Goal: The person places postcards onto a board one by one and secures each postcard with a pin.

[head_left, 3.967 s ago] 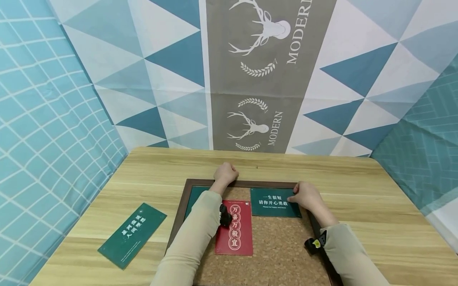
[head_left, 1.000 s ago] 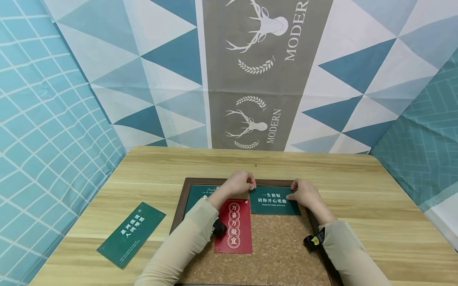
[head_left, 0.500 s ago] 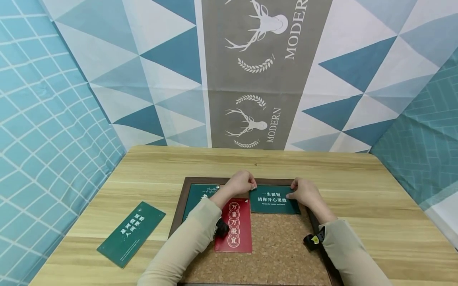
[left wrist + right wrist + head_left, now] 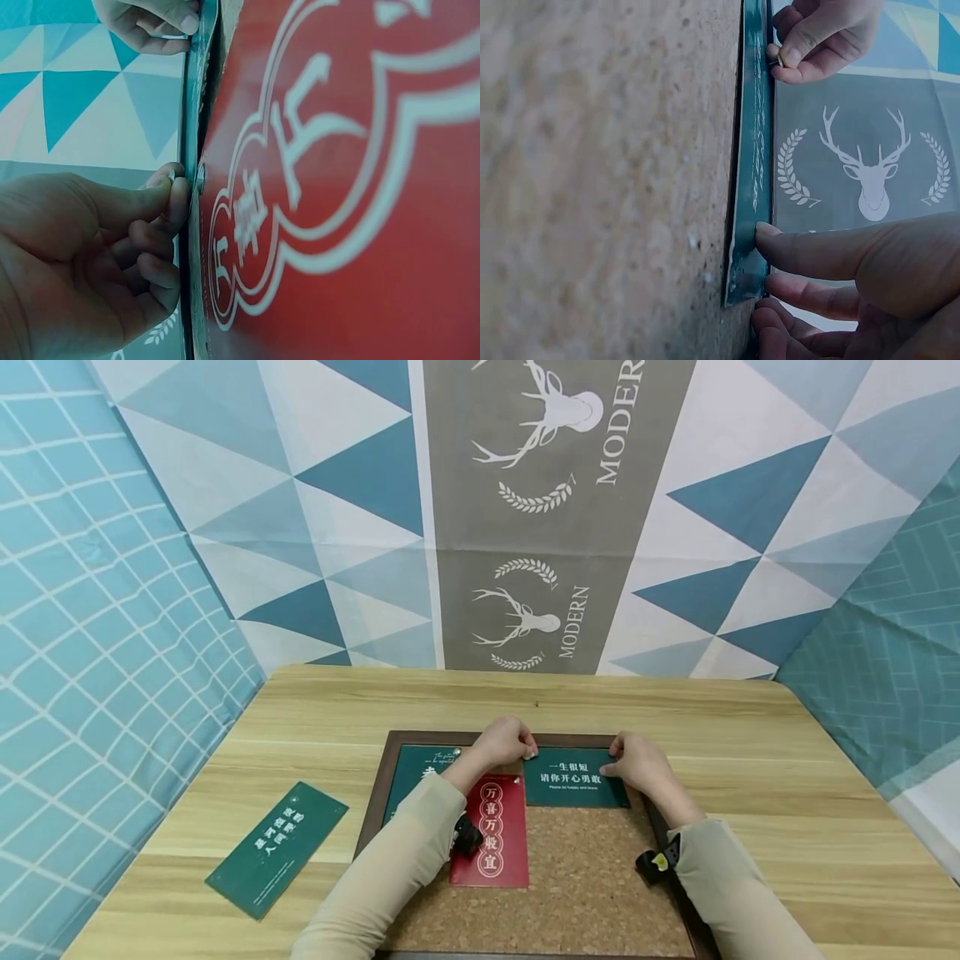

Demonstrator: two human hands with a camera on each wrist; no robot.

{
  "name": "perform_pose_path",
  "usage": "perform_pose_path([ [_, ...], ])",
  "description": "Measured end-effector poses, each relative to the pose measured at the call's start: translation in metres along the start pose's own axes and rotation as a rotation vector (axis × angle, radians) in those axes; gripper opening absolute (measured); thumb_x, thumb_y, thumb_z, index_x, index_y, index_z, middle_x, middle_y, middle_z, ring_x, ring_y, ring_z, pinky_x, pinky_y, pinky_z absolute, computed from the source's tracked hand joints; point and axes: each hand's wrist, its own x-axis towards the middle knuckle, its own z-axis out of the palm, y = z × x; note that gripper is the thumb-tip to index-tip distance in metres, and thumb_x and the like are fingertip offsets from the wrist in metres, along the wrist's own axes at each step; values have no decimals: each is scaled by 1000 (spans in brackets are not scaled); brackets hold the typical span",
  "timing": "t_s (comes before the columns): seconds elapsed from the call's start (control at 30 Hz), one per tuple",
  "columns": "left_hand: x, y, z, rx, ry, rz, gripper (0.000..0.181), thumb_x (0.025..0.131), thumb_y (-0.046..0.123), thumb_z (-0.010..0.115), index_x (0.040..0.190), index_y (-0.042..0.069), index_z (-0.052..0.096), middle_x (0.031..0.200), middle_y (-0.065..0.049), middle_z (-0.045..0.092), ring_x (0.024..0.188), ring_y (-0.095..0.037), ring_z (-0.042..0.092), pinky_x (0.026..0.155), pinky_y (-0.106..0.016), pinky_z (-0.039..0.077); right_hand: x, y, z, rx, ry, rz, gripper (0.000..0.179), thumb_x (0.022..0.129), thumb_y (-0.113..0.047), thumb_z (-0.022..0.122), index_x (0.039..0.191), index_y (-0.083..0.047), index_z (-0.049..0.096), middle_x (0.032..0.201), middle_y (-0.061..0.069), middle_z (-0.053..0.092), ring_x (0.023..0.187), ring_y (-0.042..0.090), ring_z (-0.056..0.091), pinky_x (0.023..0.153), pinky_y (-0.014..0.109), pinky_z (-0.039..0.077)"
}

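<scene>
At the top of a framed cork board (image 4: 592,893), a green card (image 4: 562,789) with white lettering lies sideways. My left hand (image 4: 504,742) is at the card's upper left corner, pinching a small shiny thumbtack (image 4: 781,60) between thumb and forefinger. My right hand (image 4: 640,764) holds the card's right end. In the right wrist view its thumb (image 4: 802,251) lies on the card's face and its forefinger touches the edge. Left of this card is a red card (image 4: 491,835) with a tack (image 4: 516,781) in its top right corner.
Another green card (image 4: 405,777), partly covered by my left arm, lies at the board's upper left, with a tack (image 4: 457,751) at its top. One more green card (image 4: 277,850) lies on the wooden table (image 4: 330,702). Patterned cloth hangs behind and beside the table.
Since the oldest frame, my left hand has come from beyond the board's top edge to the green card's left corner with the tack. The right hand has stayed on the card's right end.
</scene>
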Motion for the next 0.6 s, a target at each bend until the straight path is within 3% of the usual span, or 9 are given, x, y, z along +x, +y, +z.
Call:
perform_pose_path([
  [0.3, 2, 3, -1, 45, 20, -20, 11, 83, 9, 64, 74, 10, 71, 72, 2, 65, 71, -11, 54, 70, -27, 46, 0, 1, 1, -9, 9, -1, 26, 77, -14, 72, 91, 1, 56, 85, 14, 57, 68, 23, 48, 61, 35, 41],
  [0.6, 2, 4, -1, 62, 27, -27, 12, 82, 9, 65, 73, 11, 71, 74, 2, 66, 68, -10, 55, 64, -25, 46, 0, 2, 1, 6, 7, -17, 27, 77, -14, 71, 92, 2, 55, 86, 15, 57, 68, 23, 49, 61, 36, 41],
])
